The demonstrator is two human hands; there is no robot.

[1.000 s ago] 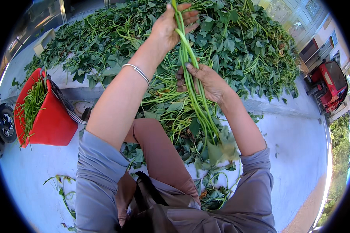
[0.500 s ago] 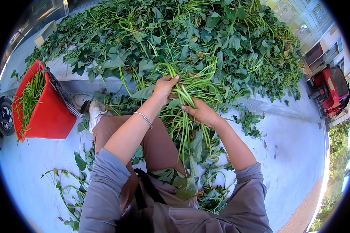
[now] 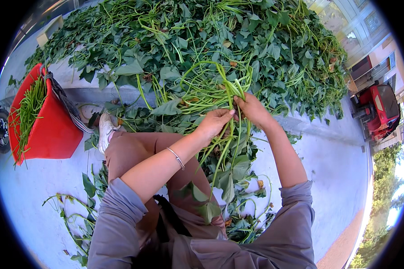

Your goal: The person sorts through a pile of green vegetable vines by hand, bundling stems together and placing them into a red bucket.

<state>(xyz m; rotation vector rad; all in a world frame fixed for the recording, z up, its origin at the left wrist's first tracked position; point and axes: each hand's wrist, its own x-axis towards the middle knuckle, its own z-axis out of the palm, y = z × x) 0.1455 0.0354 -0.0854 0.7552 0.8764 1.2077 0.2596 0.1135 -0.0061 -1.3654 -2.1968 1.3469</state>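
Long green stems [image 3: 232,89] are pinched by the fingers of the left hand [image 3: 213,123] and the right hand [image 3: 254,111], before a far heap of dark-green leafy vines [image 3: 265,45]. A red plastic bucket [image 3: 58,134] is seen at left.

Head-worn wide fisheye; faces steeply down, slightly forward; shirt [image 3: 220,253] at six o'clock, leafy heap [image 3: 166,42] toward twelve; left hand [image 3: 214,124], right hand [image 3: 253,110] close, near centre.
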